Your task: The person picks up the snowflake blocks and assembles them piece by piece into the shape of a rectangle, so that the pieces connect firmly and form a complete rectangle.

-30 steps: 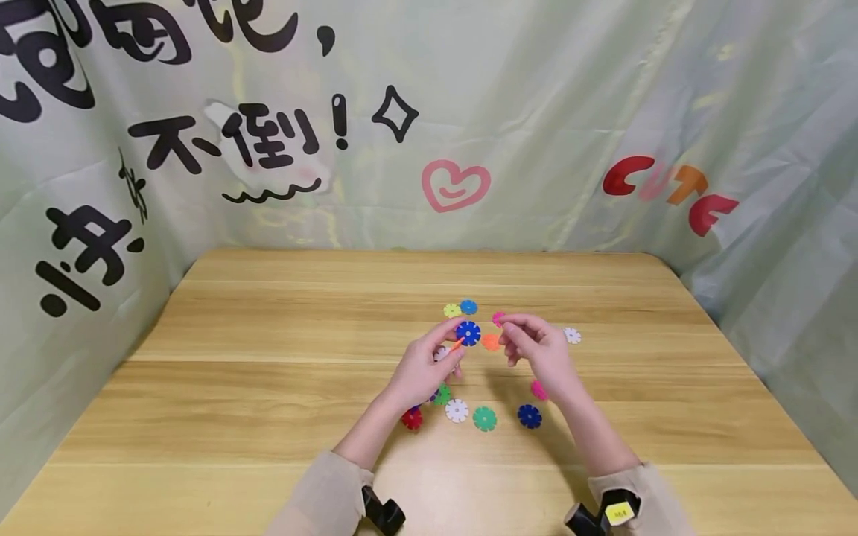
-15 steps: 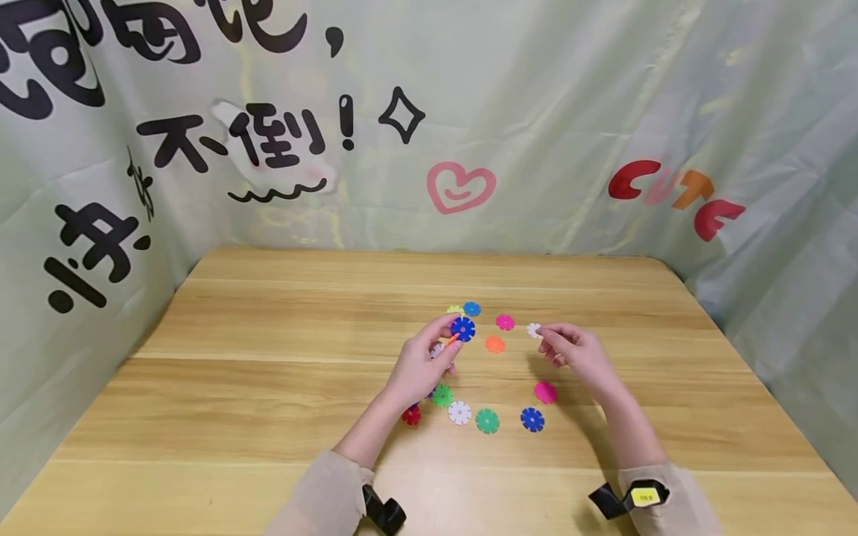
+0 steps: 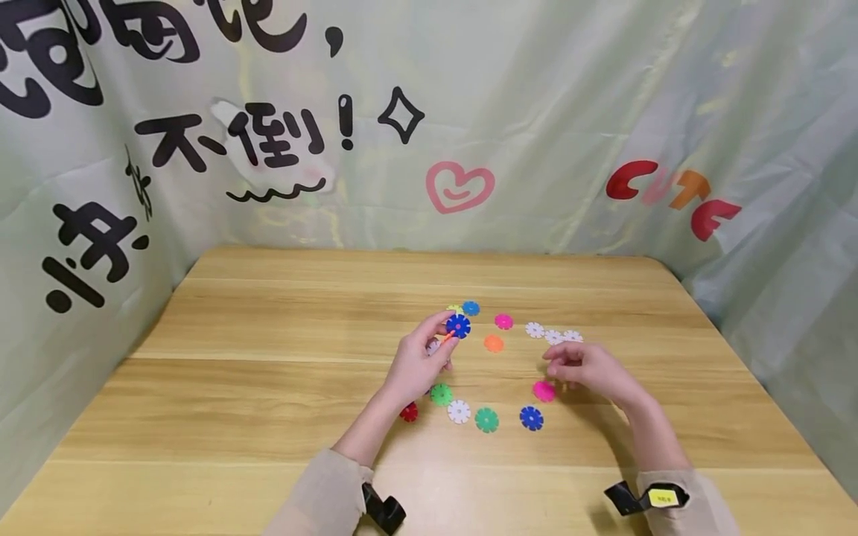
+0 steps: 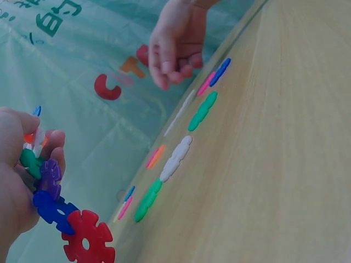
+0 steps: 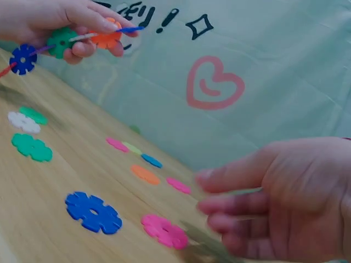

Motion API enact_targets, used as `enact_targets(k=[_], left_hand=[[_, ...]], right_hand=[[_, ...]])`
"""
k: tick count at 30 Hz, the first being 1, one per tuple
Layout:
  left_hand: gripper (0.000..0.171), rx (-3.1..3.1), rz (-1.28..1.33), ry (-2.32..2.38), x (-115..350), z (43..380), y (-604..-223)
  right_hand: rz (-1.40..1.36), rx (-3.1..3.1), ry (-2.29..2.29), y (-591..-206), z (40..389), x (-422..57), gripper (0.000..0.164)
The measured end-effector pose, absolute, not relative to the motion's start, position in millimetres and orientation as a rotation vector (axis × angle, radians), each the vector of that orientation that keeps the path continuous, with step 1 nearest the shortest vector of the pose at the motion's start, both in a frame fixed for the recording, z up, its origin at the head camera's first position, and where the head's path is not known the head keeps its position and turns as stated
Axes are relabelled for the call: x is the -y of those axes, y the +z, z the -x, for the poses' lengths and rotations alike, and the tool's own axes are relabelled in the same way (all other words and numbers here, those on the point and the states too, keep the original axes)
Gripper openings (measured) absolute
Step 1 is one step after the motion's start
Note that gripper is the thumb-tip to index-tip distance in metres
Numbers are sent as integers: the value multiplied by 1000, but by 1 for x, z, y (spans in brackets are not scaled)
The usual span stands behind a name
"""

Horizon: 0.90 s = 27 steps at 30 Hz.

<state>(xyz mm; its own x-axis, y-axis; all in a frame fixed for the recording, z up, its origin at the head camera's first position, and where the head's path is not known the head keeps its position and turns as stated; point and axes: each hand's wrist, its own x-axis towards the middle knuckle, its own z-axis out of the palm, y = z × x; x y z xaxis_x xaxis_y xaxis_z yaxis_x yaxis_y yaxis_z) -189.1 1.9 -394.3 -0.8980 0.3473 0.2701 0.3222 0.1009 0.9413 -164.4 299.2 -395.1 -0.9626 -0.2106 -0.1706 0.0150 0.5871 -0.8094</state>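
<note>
My left hand (image 3: 421,361) pinches a chain of slotted plastic snowflake discs, raised off the table. Its upper end is a blue disc (image 3: 459,326) slotted to an orange one (image 5: 107,37); white, green (image 5: 62,42), purple (image 4: 50,178), blue (image 4: 56,212) and red (image 4: 89,239) discs trail below, the red hanging at the lower end. My right hand (image 3: 593,368) hovers with loosely bent fingers and nothing between them. Beneath it lies a pink disc (image 3: 544,391), and just beyond are white discs (image 3: 535,330) in a row.
Loose discs lie flat on the wooden table (image 3: 302,417): a dark blue disc (image 3: 532,418), a teal-green disc (image 3: 487,420), a white disc (image 3: 459,412), a green disc (image 3: 441,394), an orange disc (image 3: 494,343) and others farther back. A printed curtain (image 3: 536,112) stands behind the table.
My right hand has moved right from beside the far pink disc, past the white discs, then toward me, uncovering the white row. The left hand has shifted slightly left with the chain.
</note>
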Motion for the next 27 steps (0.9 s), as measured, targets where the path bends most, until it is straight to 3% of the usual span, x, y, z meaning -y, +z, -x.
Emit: enact_targets(k=[11,27], left_hand=[[42,-2334,-717,1970,-2,191,-392],[41,-2328,-705,1959,-1,190,-403]], right_hand=[[427,-2555,-1108,-403,168,-296,27],[378,-2658,-998,-405,161,-288,25]])
